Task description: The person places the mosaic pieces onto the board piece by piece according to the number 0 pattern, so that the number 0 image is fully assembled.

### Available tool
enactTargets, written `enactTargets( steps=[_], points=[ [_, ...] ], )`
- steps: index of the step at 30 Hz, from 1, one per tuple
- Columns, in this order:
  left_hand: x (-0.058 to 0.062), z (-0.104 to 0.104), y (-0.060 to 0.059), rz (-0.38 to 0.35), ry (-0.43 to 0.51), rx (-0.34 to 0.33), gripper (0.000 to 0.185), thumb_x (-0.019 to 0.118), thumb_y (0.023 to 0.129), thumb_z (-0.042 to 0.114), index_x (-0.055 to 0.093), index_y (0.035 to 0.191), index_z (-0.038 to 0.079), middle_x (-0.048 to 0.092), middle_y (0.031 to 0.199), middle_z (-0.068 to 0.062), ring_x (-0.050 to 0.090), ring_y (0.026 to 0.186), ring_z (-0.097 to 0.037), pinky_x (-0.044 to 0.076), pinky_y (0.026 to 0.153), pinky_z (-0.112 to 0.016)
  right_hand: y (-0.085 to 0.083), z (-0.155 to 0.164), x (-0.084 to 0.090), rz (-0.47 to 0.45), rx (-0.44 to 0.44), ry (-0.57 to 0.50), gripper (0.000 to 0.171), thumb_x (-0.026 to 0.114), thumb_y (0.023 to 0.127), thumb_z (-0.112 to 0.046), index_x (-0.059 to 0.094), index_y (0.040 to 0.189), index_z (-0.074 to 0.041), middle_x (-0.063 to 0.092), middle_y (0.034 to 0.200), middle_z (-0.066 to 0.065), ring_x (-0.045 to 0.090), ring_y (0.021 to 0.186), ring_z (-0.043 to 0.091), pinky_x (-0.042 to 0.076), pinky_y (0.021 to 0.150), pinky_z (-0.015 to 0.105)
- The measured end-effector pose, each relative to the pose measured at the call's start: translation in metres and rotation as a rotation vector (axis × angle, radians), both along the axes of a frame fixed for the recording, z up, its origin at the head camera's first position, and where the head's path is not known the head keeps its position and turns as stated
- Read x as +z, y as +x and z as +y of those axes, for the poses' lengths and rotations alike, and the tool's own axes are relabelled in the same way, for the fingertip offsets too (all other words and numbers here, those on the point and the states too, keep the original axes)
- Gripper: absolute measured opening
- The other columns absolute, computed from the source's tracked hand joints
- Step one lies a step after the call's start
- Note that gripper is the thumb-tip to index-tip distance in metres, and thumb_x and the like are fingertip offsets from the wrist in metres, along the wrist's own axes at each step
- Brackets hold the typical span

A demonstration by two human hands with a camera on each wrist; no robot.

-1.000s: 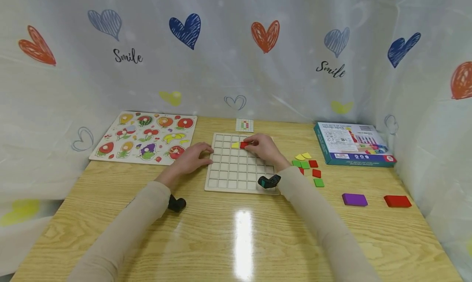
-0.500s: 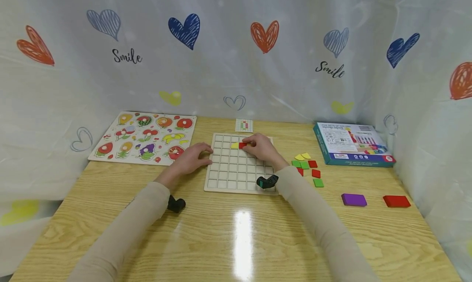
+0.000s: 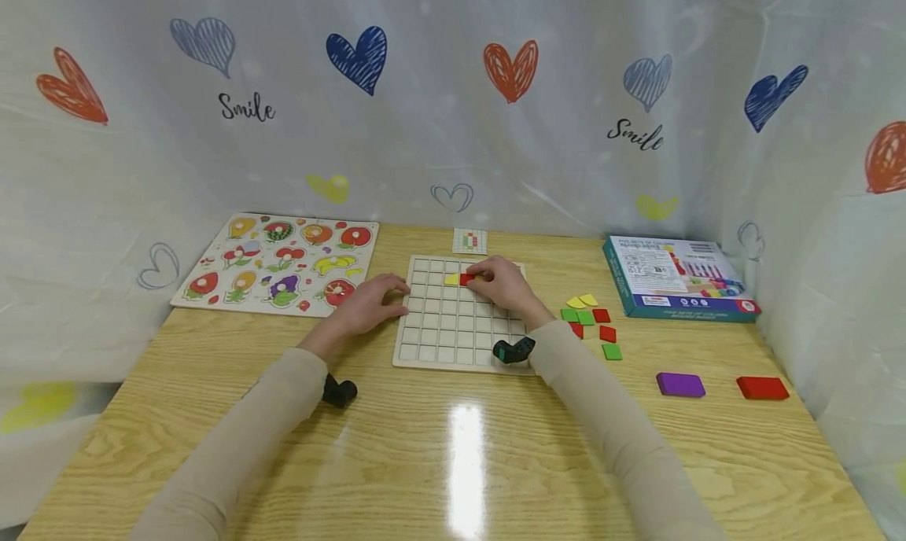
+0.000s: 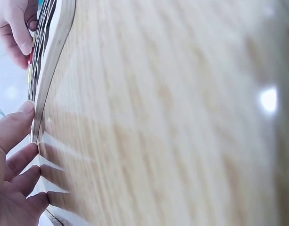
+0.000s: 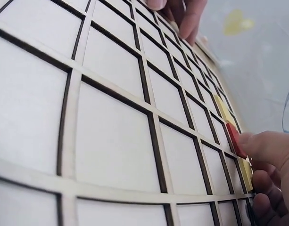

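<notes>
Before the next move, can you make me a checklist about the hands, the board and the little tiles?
1. Left hand at the pale wooden grid board: ok, touching its left edge.
2. Right hand free: not ok, it holds a flat red tile.
3. Flat yellow tile on the board, left of the red one: ok.
4. Red tile sitting flat in its space: cannot tell, the hand partly covers it.
5. Loose green square tiles waiting: ok, right of the board.
6. Pattern matches the white printed card: cannot tell, too small.

- Pale wooden grid board (image 3: 446, 329), lying flat, left hand (image 3: 366, 302) touching its edge.
- Red tile (image 3: 465, 279) in the right hand (image 3: 506, 284)'s fingers, towards the board's far side.
- Yellow tiles (image 5: 223, 109) flanking it.
</notes>
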State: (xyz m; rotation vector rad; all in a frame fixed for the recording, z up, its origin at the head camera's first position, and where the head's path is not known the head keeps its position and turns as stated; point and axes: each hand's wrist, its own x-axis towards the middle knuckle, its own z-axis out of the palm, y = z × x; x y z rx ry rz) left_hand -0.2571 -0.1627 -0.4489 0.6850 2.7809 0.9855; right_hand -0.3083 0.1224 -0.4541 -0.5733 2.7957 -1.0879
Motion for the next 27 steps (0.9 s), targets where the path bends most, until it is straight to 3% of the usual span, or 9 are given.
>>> enactTargets(
  steps=[4,9,14,20,23,27],
  points=[
    [0.001,0.000,0.000,-0.018,-0.004,0.003,0.034,0.069,0.092,0.017,0.062,0.122,0.001,0.051,0.138,-0.021,0.038,0.136,-0.038,0.028,0.114,-0.051,0.004,0.007,0.001,-0.045,-0.047,-0.088,0.031,0.065,0.095,-0.026,0.068,0.124,-0.014,0.058,0.121,0.007,0.055,0.099,0.022,0.048,0.082,0.038],
    [0.001,-0.001,-0.001,-0.031,-0.021,0.012,0.035,0.069,0.093,0.019,0.062,0.124,0.003,0.051,0.140,-0.019,0.038,0.137,-0.036,0.027,0.115,-0.050,0.021,0.021,0.012,-0.118,-0.121,-0.191,0.035,0.062,0.097,-0.031,0.064,0.129,-0.016,0.057,0.123,0.002,0.054,0.101,0.022,0.049,0.078,0.037],
    [0.002,0.002,-0.001,-0.046,-0.028,0.023,0.035,0.068,0.093,0.020,0.062,0.124,0.003,0.051,0.139,-0.018,0.039,0.136,-0.035,0.029,0.114,-0.049,0.049,0.044,0.020,-0.143,-0.191,-0.226,0.039,0.061,0.098,-0.033,0.061,0.132,-0.016,0.058,0.127,0.003,0.055,0.109,0.023,0.051,0.085,0.039],
    [0.002,0.004,-0.002,-0.055,-0.027,0.024,0.035,0.068,0.093,0.021,0.062,0.124,0.004,0.051,0.139,-0.017,0.040,0.136,-0.033,0.030,0.114,-0.049,0.086,0.080,0.022,-0.107,-0.263,-0.182,0.043,0.061,0.097,-0.035,0.060,0.134,-0.013,0.058,0.132,0.008,0.056,0.115,0.027,0.049,0.093,0.043],
    [0.001,0.003,-0.001,-0.051,-0.030,0.023,0.035,0.068,0.094,0.021,0.061,0.124,0.004,0.050,0.140,-0.017,0.039,0.136,-0.034,0.029,0.114,-0.049,0.103,0.097,0.022,-0.107,-0.303,-0.183,0.044,0.061,0.097,-0.036,0.060,0.134,-0.012,0.059,0.131,0.007,0.058,0.112,0.025,0.049,0.090,0.040],
    [0.002,0.002,-0.001,-0.049,-0.026,0.022,0.036,0.067,0.094,0.021,0.061,0.124,0.004,0.049,0.142,-0.017,0.038,0.137,-0.035,0.028,0.114,-0.050,0.121,0.118,0.020,-0.125,-0.353,-0.225,0.047,0.060,0.098,-0.038,0.058,0.135,-0.009,0.059,0.130,0.008,0.058,0.109,0.022,0.050,0.085,0.027]
  ],
)
